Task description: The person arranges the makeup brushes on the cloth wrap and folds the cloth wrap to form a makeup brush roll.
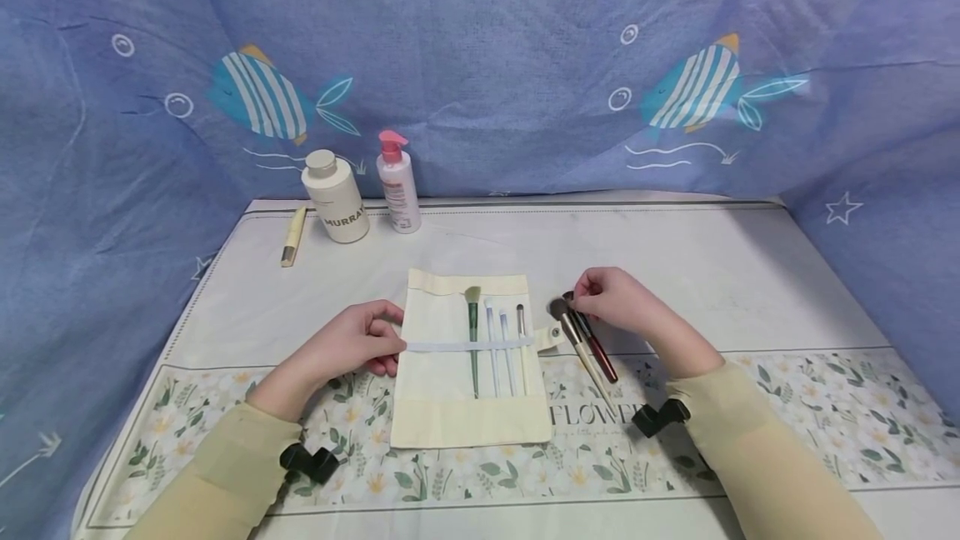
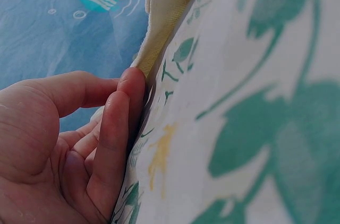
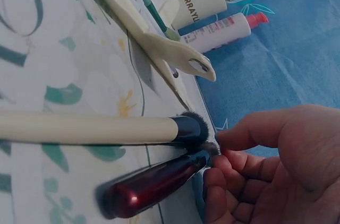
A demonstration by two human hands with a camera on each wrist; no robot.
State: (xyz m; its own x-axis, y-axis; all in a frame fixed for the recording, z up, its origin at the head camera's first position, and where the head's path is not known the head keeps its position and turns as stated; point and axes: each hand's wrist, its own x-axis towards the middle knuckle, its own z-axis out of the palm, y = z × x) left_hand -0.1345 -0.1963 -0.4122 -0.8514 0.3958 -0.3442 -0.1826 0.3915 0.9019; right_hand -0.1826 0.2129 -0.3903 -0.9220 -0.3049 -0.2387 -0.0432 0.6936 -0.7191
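Observation:
A cream fabric brush roll point(image 1: 435, 377) lies unfolded, with several slim makeup brushes tucked under its elastic band point(image 1: 442, 347). At its left edge my left hand point(image 1: 351, 342) pinches the fabric between thumb and fingers; the left wrist view shows the fingertips point(image 2: 131, 78) at the cloth edge. My right hand point(image 1: 618, 298) pinches the dark bristle end of a makeup brush with a dark red handle point(image 3: 154, 184). Close alongside it lies a bigger makeup brush with a cream handle point(image 1: 592, 363) and dark bristles. The roll's snap tab point(image 3: 183, 57) sticks out toward these two brushes.
At the back left stand a white bottle point(image 1: 341, 205) with lettering and a pump bottle point(image 1: 401, 194) with a pink top. A pale yellow tube point(image 1: 294, 236) lies left of them. The white tablecloth point(image 1: 675, 265) has a floral band; a blue fish-print curtain point(image 1: 480, 65) hangs behind.

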